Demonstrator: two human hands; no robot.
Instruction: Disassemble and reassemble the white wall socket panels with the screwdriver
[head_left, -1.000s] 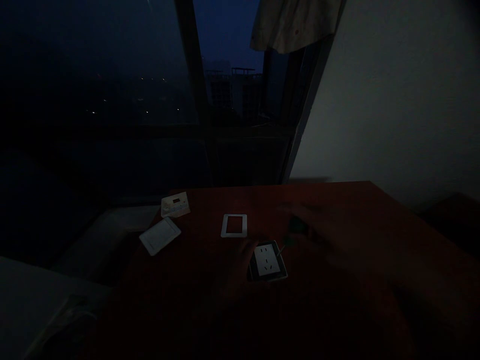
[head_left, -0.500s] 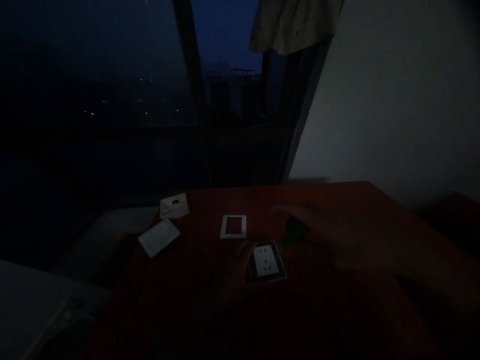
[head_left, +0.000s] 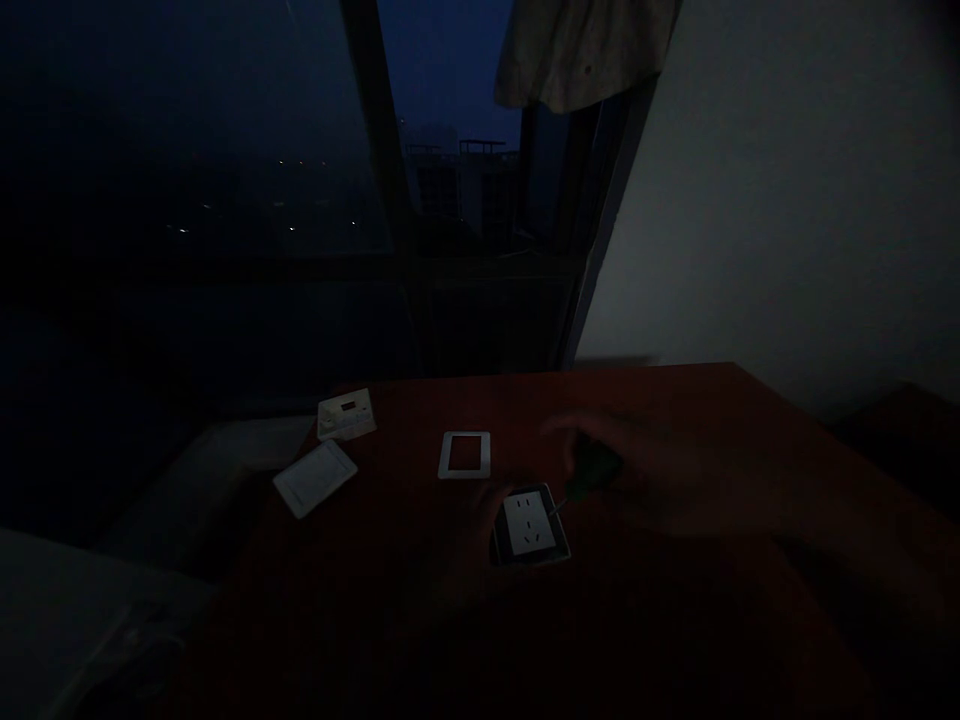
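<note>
In dim light, the socket (head_left: 529,527) lay just below the centre of the frame, over the reddish worktop (head_left: 637,390), its white slotted face turned up in a dark surround. The left hand (head_left: 471,540) was at its left edge, where the grip seemed curled about that side; the thumb was lost in shadow, so how firmly it pressed could not be told. Holding the edge left the slotted face clear and presumably kept the socket from sliding or turning. To the right of it, the right hand (head_left: 645,475) had its grip closed round the green handle of a screwdriver (head_left: 595,468), a finger reaching out past the handle. The shaft slanted down to the lower left and met the socket's right margin, or came very near it; the dark hid which. That slant likely let the hand stay off to the side, without covering the socket. A white square frame (head_left: 485,455) lay flat just above and left of the socket, near but apart. Further left, a white plate (head_left: 315,478) and a pale box (head_left: 349,423) lay close together, probably there to leave the hands room.
</note>
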